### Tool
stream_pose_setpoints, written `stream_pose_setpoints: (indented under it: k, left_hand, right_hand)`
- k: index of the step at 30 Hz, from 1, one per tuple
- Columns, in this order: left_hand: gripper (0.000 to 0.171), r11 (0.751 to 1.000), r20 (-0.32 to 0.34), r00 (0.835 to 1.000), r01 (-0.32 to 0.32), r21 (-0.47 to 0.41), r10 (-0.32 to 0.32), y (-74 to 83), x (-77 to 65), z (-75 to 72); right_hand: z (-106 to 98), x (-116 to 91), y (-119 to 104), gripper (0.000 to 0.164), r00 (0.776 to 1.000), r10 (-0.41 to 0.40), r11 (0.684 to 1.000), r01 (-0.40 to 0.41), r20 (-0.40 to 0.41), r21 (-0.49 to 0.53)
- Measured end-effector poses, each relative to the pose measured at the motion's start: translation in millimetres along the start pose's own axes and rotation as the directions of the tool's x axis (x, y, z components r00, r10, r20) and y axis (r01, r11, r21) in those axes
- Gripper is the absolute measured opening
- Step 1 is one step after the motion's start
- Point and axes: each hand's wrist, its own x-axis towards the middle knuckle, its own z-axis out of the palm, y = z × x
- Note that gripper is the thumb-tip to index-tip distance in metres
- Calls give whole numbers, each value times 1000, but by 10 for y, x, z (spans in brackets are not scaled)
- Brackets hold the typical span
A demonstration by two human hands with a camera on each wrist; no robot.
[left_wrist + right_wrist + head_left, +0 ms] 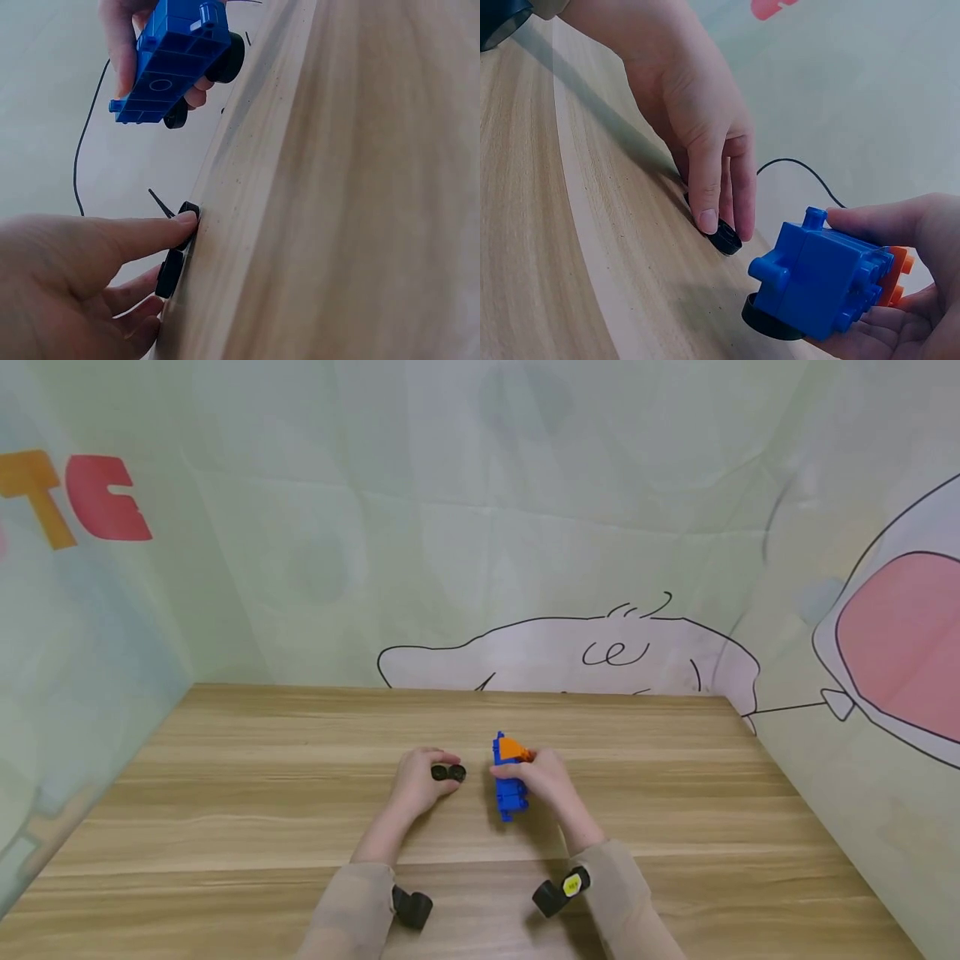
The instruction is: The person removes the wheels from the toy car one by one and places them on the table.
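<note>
Just right of the two loose black wheels point(448, 772), which the left hand point(417, 783) pins flat to the wooden counter point(225, 793) with straight fingers point(707, 196), the right hand point(546, 779) grips the blue-and-orange brick car point(510, 781) tilted, seemingly exposing its underside; wall letters read "TC".
</note>
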Motion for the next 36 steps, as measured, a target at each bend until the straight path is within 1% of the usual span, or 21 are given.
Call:
stream_pose_setpoints:
  k: [7,12,14,17,21,25,28,32,36]
  left_hand:
    - [37,1000,10,1000,18,6,-18,5,3,-4]
    - [44,998,34,998,62,-27,-61,42,-1,-45]
    - [44,995,45,996,82,-48,-80,59,-6,-63]
    - [39,992,38,995,95,-78,-92,80,-2,-94]
    - [33,989,-11,997,72,-131,-74,111,14,-138]
    - [31,978,-50,998,21,-210,-32,139,35,-163]
    - [32,970,-61,998,-16,-244,2,161,40,-171]
    - [31,966,-72,997,-35,-254,17,193,33,-172]
    - [29,946,-62,997,-59,-318,41,228,22,-166]
  right_hand:
    - [-22,-43,-43,69,1000,-5,1000,5,0,1]
    - [-26,-22,-33,72,1000,0,1000,0,-6,22]
    - [-30,-13,-29,73,1000,-3,1000,3,-9,17]
    - [-34,-12,-29,74,1000,-12,1000,12,-6,8]
    - [-39,-17,-32,72,1000,-24,1000,24,-8,15]
    - [-40,-16,-32,65,997,-71,997,72,-15,32]
    - [-41,-9,-29,60,993,-114,992,115,-12,55]
    - [-50,-3,-29,58,986,-168,983,169,-9,72]
    - [-45,5,-24,59,971,-240,969,241,-11,56]
